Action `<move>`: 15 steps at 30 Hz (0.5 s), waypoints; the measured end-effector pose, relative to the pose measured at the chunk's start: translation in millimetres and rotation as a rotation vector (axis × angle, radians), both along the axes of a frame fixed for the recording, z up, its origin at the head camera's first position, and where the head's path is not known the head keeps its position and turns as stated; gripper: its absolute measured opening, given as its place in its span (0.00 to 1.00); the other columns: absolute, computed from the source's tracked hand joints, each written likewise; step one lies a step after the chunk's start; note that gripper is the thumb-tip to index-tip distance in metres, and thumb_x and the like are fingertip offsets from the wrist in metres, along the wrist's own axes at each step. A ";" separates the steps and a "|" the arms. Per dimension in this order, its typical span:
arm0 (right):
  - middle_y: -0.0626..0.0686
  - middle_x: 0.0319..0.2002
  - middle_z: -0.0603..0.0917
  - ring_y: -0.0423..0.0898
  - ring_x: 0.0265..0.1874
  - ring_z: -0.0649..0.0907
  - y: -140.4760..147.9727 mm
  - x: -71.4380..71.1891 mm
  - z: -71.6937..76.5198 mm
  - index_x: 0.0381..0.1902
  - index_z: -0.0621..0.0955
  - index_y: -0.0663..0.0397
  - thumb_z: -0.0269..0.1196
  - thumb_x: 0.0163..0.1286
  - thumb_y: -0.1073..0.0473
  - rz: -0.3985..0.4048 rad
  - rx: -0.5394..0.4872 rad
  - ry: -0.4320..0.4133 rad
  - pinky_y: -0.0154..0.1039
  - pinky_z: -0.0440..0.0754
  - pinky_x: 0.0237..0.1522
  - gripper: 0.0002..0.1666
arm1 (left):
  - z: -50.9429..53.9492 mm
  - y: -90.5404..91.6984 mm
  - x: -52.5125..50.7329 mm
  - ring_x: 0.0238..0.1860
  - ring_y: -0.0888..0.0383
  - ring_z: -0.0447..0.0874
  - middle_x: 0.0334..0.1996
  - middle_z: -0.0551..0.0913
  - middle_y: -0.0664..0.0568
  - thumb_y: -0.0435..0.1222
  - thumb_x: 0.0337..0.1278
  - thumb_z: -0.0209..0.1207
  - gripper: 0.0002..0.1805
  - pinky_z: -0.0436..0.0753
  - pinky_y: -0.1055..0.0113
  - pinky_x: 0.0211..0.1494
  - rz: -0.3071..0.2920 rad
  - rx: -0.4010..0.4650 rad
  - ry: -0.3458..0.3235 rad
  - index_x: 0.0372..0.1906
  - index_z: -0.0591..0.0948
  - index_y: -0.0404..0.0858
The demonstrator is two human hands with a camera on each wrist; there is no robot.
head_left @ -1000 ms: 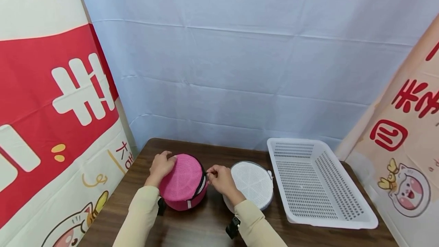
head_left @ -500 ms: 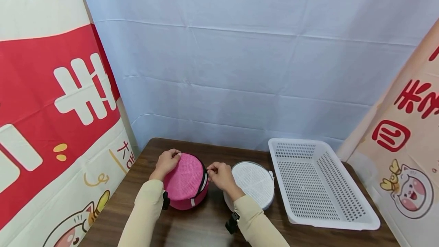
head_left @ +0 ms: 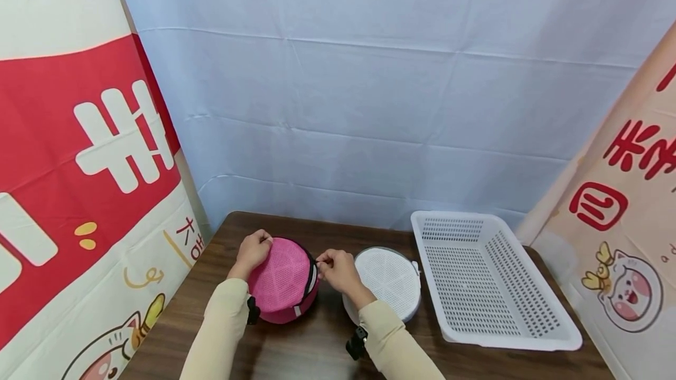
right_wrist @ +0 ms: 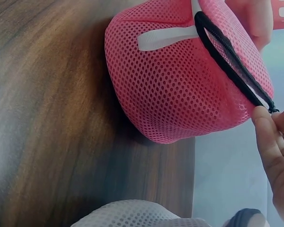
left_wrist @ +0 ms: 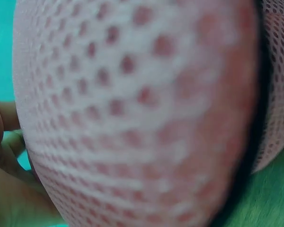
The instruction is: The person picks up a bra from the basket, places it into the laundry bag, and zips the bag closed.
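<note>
A round pink mesh laundry bag [head_left: 280, 277] stands on the table, its black zipper [right_wrist: 232, 61] partly open along the rim. My left hand [head_left: 255, 249] holds the bag's far left edge with bent fingers. In the left wrist view the pink mesh [left_wrist: 109, 109] fills most of the picture, and part of the left hand [left_wrist: 19, 194] shows behind it. My right hand [head_left: 339, 270] pinches the zipper at the bag's right side; the right wrist view shows its thumb and fingers [right_wrist: 267, 142] together at the zipper's end. A white loop tab [right_wrist: 165, 39] sticks out from the bag's side.
Just right of the pink bag lies a round white mesh laundry bag [head_left: 388, 283] with a grey edge, partly under my right forearm. A white plastic basket [head_left: 449, 309] stands at the table's right side. A pale blue cloth [head_left: 338, 104] hangs behind the dark wooden table [head_left: 301, 350].
My left hand has shifted slightly up and inward along the bag's edge, its fingers now more bent. The right hand stays at the zipper, almost still.
</note>
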State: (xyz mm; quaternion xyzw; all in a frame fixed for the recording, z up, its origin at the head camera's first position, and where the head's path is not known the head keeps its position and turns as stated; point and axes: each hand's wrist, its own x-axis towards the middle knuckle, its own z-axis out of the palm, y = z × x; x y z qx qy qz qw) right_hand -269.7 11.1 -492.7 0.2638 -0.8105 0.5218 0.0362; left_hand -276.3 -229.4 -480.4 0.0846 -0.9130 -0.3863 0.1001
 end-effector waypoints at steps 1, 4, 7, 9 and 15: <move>0.55 0.21 0.82 0.47 0.17 0.82 -0.1 0.0 -0.4 0.29 0.81 0.63 0.59 0.60 0.73 0.002 -0.001 0.002 0.31 0.75 0.17 0.05 | 0.7 0.0 0.7 0.36 0.49 0.71 0.32 0.76 0.46 0.34 0.61 0.49 0.06 0.69 0.56 0.38 0.011 0.017 -0.014 0.33 0.76 0.37; 0.54 0.21 0.82 0.47 0.17 0.82 0.2 -0.5 -1.3 0.29 0.81 0.63 0.59 0.60 0.73 0.002 -0.005 0.010 0.31 0.75 0.17 0.05 | 2.7 0.3 2.7 0.38 0.47 0.71 0.34 0.77 0.44 0.35 0.61 0.49 0.07 0.68 0.55 0.39 0.039 0.072 -0.052 0.33 0.75 0.36; 0.53 0.20 0.81 0.45 0.17 0.82 1.2 -0.8 -0.8 0.29 0.81 0.64 0.59 0.60 0.73 -0.001 -0.005 0.015 0.31 0.75 0.16 0.05 | 3.1 1.2 3.5 0.39 0.46 0.71 0.36 0.77 0.43 0.35 0.60 0.49 0.07 0.68 0.55 0.40 0.053 0.104 -0.072 0.33 0.75 0.36; 0.52 0.20 0.81 0.44 0.17 0.81 1.6 -0.9 -0.9 0.29 0.81 0.64 0.59 0.60 0.73 0.000 -0.008 0.013 0.31 0.75 0.16 0.05 | 2.1 1.5 3.4 0.39 0.46 0.71 0.37 0.77 0.43 0.35 0.60 0.49 0.07 0.68 0.56 0.40 0.056 0.119 -0.077 0.33 0.75 0.36; 0.54 0.20 0.82 0.44 0.17 0.82 1.4 1.8 -1.8 0.30 0.81 0.64 0.59 0.61 0.72 -0.007 0.009 -0.008 0.31 0.75 0.17 0.04 | 1.8 0.1 6.5 0.41 0.46 0.70 0.39 0.77 0.42 0.35 0.60 0.49 0.08 0.68 0.56 0.41 0.100 0.192 -0.087 0.33 0.75 0.35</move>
